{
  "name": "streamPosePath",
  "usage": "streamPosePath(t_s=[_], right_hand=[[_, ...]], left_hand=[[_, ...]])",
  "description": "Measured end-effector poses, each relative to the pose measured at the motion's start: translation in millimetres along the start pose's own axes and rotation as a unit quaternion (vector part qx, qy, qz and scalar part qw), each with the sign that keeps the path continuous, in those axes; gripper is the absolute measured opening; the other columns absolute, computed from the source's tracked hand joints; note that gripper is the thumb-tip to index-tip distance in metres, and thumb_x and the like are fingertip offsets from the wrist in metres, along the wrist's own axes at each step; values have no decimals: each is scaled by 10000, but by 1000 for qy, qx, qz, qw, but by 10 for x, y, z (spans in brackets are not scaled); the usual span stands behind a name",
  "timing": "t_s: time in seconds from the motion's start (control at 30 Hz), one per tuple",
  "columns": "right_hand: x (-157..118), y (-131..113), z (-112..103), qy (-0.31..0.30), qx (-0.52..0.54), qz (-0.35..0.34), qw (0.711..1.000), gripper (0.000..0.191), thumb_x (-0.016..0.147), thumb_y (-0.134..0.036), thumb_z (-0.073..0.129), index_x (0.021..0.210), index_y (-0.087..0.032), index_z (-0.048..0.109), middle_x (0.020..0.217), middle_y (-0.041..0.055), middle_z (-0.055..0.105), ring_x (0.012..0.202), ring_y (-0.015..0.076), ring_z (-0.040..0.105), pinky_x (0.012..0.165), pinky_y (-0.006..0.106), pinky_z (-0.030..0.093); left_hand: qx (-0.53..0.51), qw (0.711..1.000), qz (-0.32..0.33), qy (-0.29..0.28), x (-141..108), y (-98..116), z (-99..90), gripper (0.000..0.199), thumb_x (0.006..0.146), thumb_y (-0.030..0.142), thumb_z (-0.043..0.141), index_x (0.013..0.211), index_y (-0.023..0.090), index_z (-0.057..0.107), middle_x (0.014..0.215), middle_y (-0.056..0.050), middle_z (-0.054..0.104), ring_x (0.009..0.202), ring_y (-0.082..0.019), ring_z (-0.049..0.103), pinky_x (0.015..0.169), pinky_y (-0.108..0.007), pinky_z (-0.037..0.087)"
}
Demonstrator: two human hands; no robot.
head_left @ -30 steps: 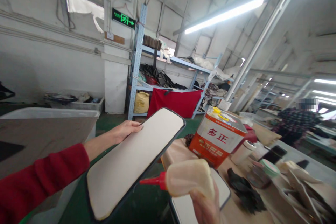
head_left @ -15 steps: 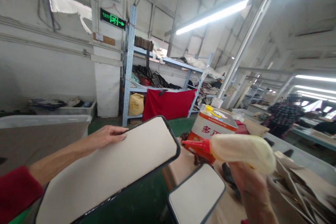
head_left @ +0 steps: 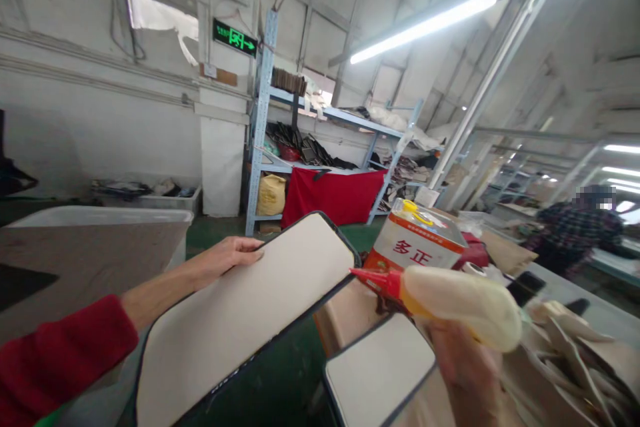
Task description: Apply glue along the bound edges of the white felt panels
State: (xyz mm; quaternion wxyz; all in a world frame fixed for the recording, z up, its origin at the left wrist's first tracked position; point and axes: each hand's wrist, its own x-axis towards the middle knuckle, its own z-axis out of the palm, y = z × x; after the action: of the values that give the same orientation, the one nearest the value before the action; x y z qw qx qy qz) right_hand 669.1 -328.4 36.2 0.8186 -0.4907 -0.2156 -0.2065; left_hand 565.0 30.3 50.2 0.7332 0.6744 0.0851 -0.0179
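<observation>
My left hand (head_left: 235, 260) is closed on the upper edge of a long cream panel (head_left: 250, 317) with a dark rim and rounded corners, the thumb on its face. In my right hand (head_left: 463, 353) is a squeeze bottle (head_left: 455, 300) of pale yellowish liquid, tipped onto its side. Its red nozzle (head_left: 375, 278) points left, and the tip is at the panel's right corner, seemingly touching the rim. Below the bottle, a smaller cream panel (head_left: 383, 370) with a dark edge lies tilted. The fingers under the bottle are partly hidden.
A white and orange tin (head_left: 410, 243) with a yellow cap stands behind the bottle. Beige sheets (head_left: 575, 360) are heaped at the right, near a dark phone-like object (head_left: 525, 288). A large bin (head_left: 100, 213) is at the left. Farther back are a blue shelf rack (head_left: 260, 127) and another person (head_left: 580, 227).
The view has swung a little left, so the scene sits farther right. The bottle's nozzle tip has come from beside the long panel to its right corner. Both hands keep their hold.
</observation>
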Motion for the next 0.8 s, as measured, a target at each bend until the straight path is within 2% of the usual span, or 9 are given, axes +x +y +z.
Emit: streamPosePath(t_s=[0.1, 0.17, 0.33, 0.47, 0.63, 0.8], right_hand=[[76, -51, 67, 22, 42, -15, 999, 482, 514, -278, 802, 964, -250, 633, 860, -26, 681, 777, 133, 621, 741, 256, 531], [121, -77, 51, 27, 49, -21, 998, 487, 501, -259, 808, 956, -242, 637, 875, -23, 684, 804, 137, 622, 740, 252, 532], [129, -66, -152, 30, 7, -24, 999, 459, 503, -205, 806, 930, -212, 641, 786, -11, 683, 685, 137, 624, 660, 252, 538], [63, -30, -307, 55, -37, -14, 998, 444, 471, -194, 814, 881, -183, 643, 771, 17, 670, 650, 155, 613, 638, 278, 537], [-13, 0, -405, 35, -2, 29, 999, 514, 486, -266, 816, 961, -225, 622, 849, 14, 658, 737, 178, 622, 694, 345, 544], [-95, -17, -411, 21, 24, 45, 998, 595, 527, -216, 807, 1076, -268, 586, 848, -12, 658, 721, 149, 610, 713, 335, 535]], left_hand=[[-10, 1000, -8, -17, -7, -23, 91, 445, 707, 360, 705, 1103, 166, 643, 921, -79, 713, 724, -186, 663, 611, -233, 499], [-6, 1000, -8, -21, -14, -38, 123, 429, 725, 352, 694, 1109, 168, 640, 926, -78, 712, 732, -183, 664, 616, -230, 501], [-6, 1000, -10, -19, -35, -72, 175, 441, 726, 333, 699, 1132, 176, 629, 937, -76, 711, 735, -182, 666, 611, -230, 503], [-27, 999, -13, -16, -39, -90, 259, 443, 717, 320, 709, 1124, 163, 633, 938, -85, 711, 736, -185, 667, 619, -236, 508], [-57, 998, -13, -8, -11, -138, 392, 421, 716, 308, 711, 1100, 150, 643, 927, -91, 712, 740, -186, 668, 640, -247, 514], [-66, 998, -7, 8, 9, -228, 476, 406, 703, 299, 723, 1071, 141, 654, 921, -93, 713, 730, -176, 664, 650, -249, 514]])
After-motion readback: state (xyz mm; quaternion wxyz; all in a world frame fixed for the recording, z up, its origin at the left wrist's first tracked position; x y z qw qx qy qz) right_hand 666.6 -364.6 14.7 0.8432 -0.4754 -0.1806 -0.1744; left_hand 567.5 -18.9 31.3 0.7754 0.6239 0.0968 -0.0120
